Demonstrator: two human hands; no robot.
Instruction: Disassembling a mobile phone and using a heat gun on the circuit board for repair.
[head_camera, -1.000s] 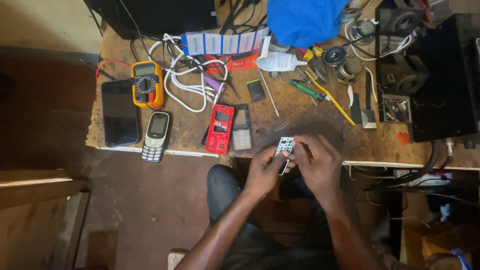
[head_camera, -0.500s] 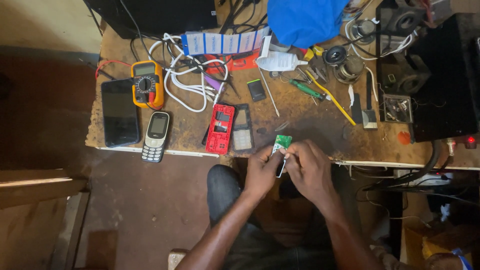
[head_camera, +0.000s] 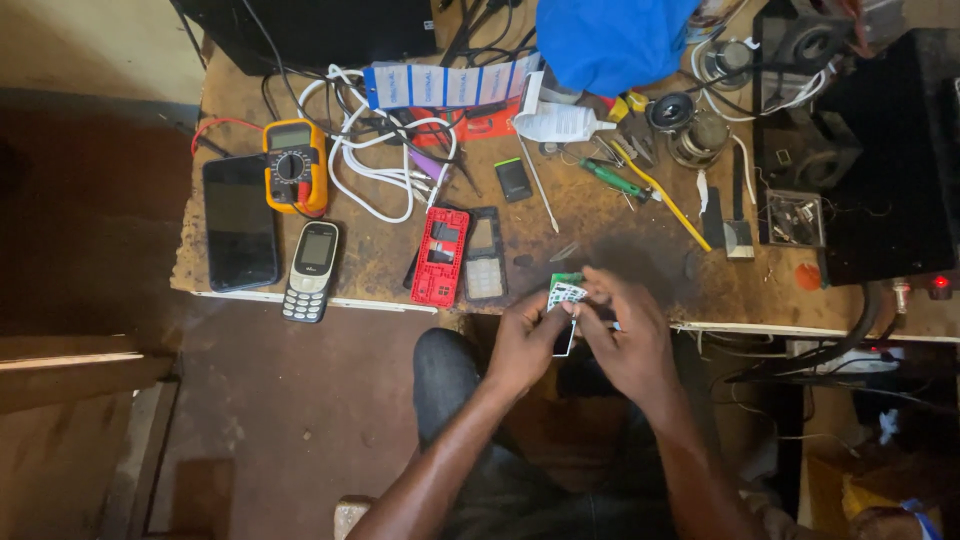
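At the near edge of the workbench (head_camera: 700, 300), just over the person's lap, both hands close on one small part: the left hand (head_camera: 525, 345) pinches a little circuit board (head_camera: 566, 295) — white key grid on one face, a green edge showing at the top — while the right hand (head_camera: 625, 335) curls over it from the right, fingertips pressing on its upper side. The work in hand looks like a phone strip-down, with the board out of its shell and being handled or checked; what comes after likely calls for a steady pinch by the edges and a careful line-up with a housing. Just to the left, on the bench, lie a red phone frame (head_camera: 440, 257) and a dark keypad panel (head_camera: 484, 254), side by side. Farther left sit a grey button phone (head_camera: 311, 271), a black smartphone (head_camera: 239, 222) and a yellow multimeter (head_camera: 295, 165) — with white cables (head_camera: 375, 175) tangled behind, and a green-handled screwdriver (head_camera: 612, 180) farther right.
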